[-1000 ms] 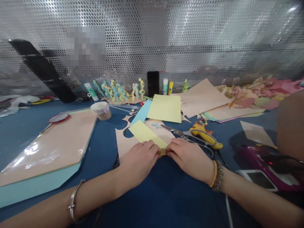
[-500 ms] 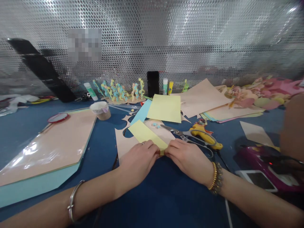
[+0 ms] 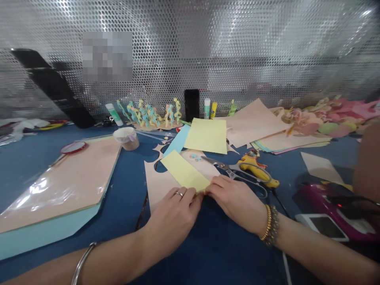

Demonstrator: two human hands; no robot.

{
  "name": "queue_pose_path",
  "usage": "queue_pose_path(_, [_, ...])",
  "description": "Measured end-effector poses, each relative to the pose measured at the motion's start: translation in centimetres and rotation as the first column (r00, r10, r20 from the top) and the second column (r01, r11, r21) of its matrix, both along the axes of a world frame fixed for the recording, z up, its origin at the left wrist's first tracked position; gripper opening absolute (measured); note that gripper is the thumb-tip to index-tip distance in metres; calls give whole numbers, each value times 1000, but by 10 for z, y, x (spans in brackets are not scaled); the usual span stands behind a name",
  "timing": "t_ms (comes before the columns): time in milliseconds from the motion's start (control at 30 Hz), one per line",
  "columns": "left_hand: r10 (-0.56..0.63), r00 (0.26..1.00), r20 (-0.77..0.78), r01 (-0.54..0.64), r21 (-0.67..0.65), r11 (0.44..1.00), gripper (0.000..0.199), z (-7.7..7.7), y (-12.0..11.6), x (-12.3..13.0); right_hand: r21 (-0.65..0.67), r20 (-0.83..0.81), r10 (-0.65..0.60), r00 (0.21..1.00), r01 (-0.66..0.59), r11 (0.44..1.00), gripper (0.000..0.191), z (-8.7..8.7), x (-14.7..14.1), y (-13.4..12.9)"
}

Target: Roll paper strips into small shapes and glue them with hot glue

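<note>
The left hand (image 3: 175, 213) is sitting nearer the wearer than before, while the right hand (image 3: 236, 200) is barely shifting. Both hands' fingers are pinching closed on the near end of a yellow strip (image 3: 185, 170), which is lying across a beige sheet (image 3: 158, 184), well in from the far edge of the tabletop (image 3: 213, 253). Scissors (image 3: 223, 166) are resting beside the right hand.

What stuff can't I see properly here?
All in the head view:
Near end of the yellow paper strip: hidden by the left hand and right hand.
Silver bangle: cut off by the bottom edge.
Light-blue bits: too small to identify.
Whatever the pixelated patch covers: blurred into squares.
</note>
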State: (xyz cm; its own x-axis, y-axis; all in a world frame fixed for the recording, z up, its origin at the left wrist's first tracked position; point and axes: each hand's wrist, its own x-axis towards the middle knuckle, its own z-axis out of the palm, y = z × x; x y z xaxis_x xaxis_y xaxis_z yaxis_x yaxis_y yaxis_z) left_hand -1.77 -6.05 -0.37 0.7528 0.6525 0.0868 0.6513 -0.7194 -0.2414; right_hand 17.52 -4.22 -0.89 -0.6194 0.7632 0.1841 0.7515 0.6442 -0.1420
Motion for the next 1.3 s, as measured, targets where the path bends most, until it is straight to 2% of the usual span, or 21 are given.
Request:
queue_pose_path(300, [-7, 999, -43, 4, -58, 998, 27, 2, 2, 1, 16, -8, -9, 1000, 9, 1000, 14, 0, 1, 0])
queue_pose_path(533, [-11, 999, -50, 9, -51, 999, 27, 2, 1, 0, 35, 92, 19, 996, -22, 999, 13, 1, 2, -3])
queue_pose_path(967, [-97, 986, -132, 94, -31, 995, 28, 7, 4, 2, 167, 180, 50, 982, -81, 983, 14, 1, 1, -5])
queue_pose_path(1167, [-55, 998, -23, 53, -79, 995, 28, 6, 10, 0, 146, 181, 47, 982, -74, 986, 13, 1, 1, -4])
queue_pose_path(1300, [27, 998, 59, -15, -203, 979, 25, 7, 17, -2, 131, 178, 53, 983, -77, 988, 7, 2, 1, -3])
